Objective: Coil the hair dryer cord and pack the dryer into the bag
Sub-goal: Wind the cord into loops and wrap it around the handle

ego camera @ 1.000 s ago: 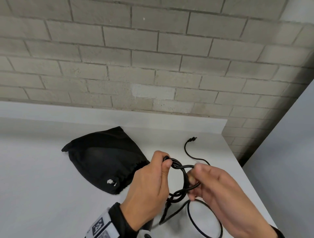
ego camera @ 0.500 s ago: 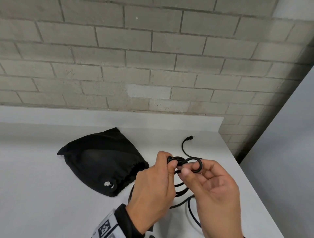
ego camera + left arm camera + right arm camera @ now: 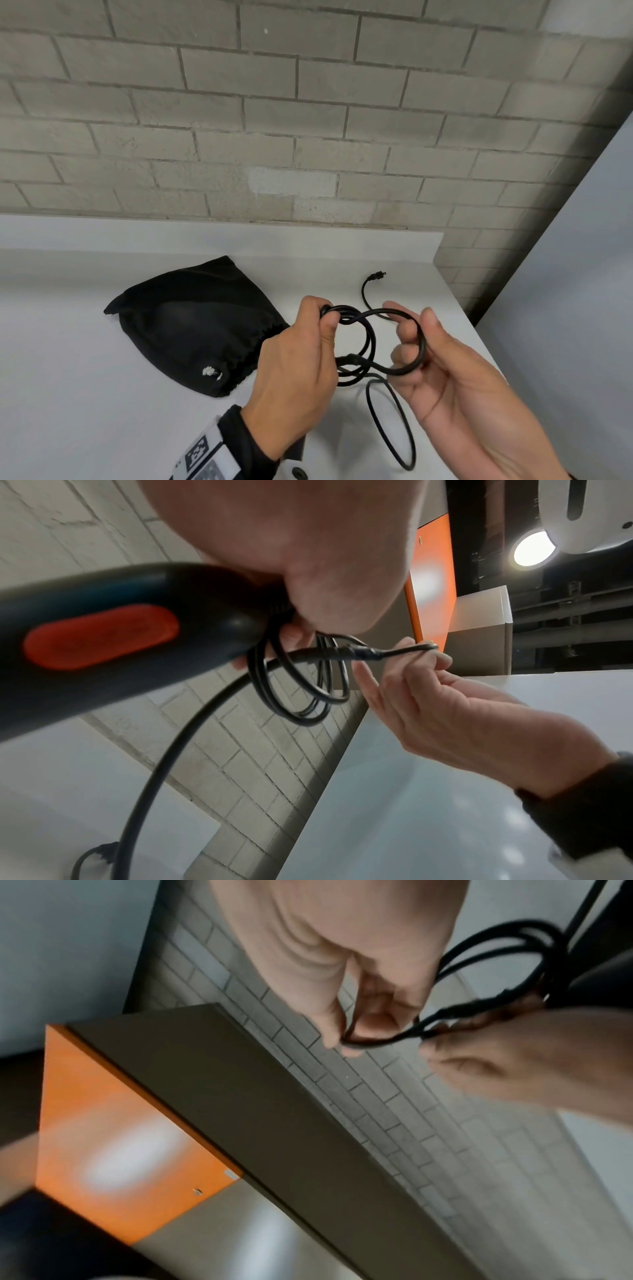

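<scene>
Loops of cord are pinched at the top by the left hand, which also holds the dryer handle, while the right hand has its fingers curled round the next loop. The bag lies on the surface to the left, with the plug at the far right. If the left pinch slips, the loops could spring apart, or the loose cord could twist and tangle.
</scene>
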Motion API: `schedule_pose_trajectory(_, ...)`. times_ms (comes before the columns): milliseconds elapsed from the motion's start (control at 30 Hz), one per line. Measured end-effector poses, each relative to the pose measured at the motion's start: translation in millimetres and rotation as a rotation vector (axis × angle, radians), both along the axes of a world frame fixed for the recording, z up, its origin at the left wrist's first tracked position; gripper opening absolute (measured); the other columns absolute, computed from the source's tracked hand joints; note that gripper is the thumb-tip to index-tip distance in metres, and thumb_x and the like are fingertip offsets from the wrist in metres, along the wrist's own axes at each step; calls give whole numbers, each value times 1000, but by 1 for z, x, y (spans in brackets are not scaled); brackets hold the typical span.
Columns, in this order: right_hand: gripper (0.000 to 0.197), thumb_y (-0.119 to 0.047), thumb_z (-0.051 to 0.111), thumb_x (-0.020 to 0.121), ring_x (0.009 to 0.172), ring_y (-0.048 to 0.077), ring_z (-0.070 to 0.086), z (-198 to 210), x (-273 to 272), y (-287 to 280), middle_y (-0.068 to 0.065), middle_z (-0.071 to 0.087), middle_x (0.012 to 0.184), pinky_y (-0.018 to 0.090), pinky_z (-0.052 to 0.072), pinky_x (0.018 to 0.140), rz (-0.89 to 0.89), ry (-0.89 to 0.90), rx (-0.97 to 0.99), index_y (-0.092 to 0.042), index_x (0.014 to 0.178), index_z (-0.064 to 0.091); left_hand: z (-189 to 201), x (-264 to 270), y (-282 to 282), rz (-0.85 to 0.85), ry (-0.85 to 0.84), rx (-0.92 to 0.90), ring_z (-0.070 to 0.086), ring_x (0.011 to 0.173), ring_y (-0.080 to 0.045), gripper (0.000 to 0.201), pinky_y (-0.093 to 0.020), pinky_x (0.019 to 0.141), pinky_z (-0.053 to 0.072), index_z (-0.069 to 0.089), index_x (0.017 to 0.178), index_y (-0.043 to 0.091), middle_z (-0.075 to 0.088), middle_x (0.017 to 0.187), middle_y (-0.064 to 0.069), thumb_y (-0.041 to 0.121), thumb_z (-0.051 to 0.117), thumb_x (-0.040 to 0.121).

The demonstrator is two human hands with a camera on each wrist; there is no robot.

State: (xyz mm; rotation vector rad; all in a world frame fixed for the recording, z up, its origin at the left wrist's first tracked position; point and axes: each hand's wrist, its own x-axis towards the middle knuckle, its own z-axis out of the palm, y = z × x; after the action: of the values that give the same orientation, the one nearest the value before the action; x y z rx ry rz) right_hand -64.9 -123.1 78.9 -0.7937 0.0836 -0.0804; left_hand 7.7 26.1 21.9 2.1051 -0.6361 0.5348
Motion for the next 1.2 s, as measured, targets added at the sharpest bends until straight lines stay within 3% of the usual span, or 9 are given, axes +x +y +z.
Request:
schedule_pose_trajectory(133, 83, -37, 99, 41, 79, 19, 66, -19, 1, 8, 9, 68, 83, 28, 55, 70, -11, -233, -184, -12, 115, 71, -1, 1, -1, -72, 54, -113, 56, 54, -13, 33, -31, 50, 45, 43, 97, 27, 62, 78, 10, 51, 21, 101)
schedule_pose_trajectory(267, 84, -18, 95, 54, 91, 21, 66, -40, 3, 13, 7, 71, 98, 26, 53, 77, -53, -406, -312, -26, 130, 60, -3, 1, -2, -99, 87, -135, 60, 54, -15, 35, -41, 54, 49, 45, 96, 26, 63, 71, 5, 52, 22, 99)
schedule_pose_trajectory(433, 64, -22, 95, 52, 88, 25, 71, -63, 11, 27, 13, 73, 101, 26, 56, 74, -317, -417, -517, -27, 109, 67, -3, 1, -3, -124, 115, -162, 58, 52, -18, 34, -43, 53, 50, 44, 96, 28, 60, 64, 0, 54, 24, 99)
schedule_pose_trajectory(600, 24, -49, 69, 84, 100, 18, 71, -83, 10, 35, -8, 74, 105, 30, 58, 80, -543, -425, -987, -31, 98, 75, -5, 3, -5, -119, 117, -140, 57, 51, -17, 31, -44, 54, 49, 41, 96, 32, 56, 57, -1, 57, 23, 98)
schedule_pose_trajectory(700, 35, -59, 65, 82, 96, 27, 72, -76, 7, 35, 5, 77, 89, 35, 56, 87, -467, -302, -779, -26, 88, 76, -5, 2, -6, -101, 96, -110, 58, 54, -14, 34, -41, 55, 50, 42, 97, 31, 58, 61, 5, 57, 20, 99)
schedule_pose_trajectory(800, 43, -59, 76, 71, 66, 35, 71, -61, 4, 24, 9, 65, 61, 44, 59, 72, -314, -237, -379, -17, 72, 68, -3, 7, -4, -73, 70, -119, 57, 56, -14, 37, -40, 56, 49, 44, 96, 26, 60, 73, 9, 54, 19, 100)
schedule_pose_trajectory(967, 55, -52, 88, 60, 31, 10, 31, -39, -11, -13, 4, 36, 46, 27, 42, 42, -107, -135, -171, -7, 63, 57, -1, 22, 6, -49, 65, -155, 55, 56, -14, 37, -37, 54, 48, 45, 93, 25, 57, 69, 14, 53, 21, 101)
schedule_pose_trajectory(1067, 61, -69, 80, 55, 39, 15, 31, -21, -30, -42, 8, 36, 47, 22, 34, 42, -74, 3, -625, -10, 68, 68, -3, 34, 20, -16, 67, -169, 51, 52, -11, 36, -36, 50, 46, 45, 92, 25, 55, 66, 18, 52, 23, 101)
schedule_pose_trajectory(1200, 62, -82, 70, 46, 53, 11, 53, -5, -45, -77, 13, 65, 66, 17, 44, 55, 85, 130, -1235, -35, 87, 75, -4, 35, 29, -7, 66, -110, 49, 50, -10, 31, -37, 49, 46, 44, 93, 28, 54, 68, 21, 50, 24, 102)
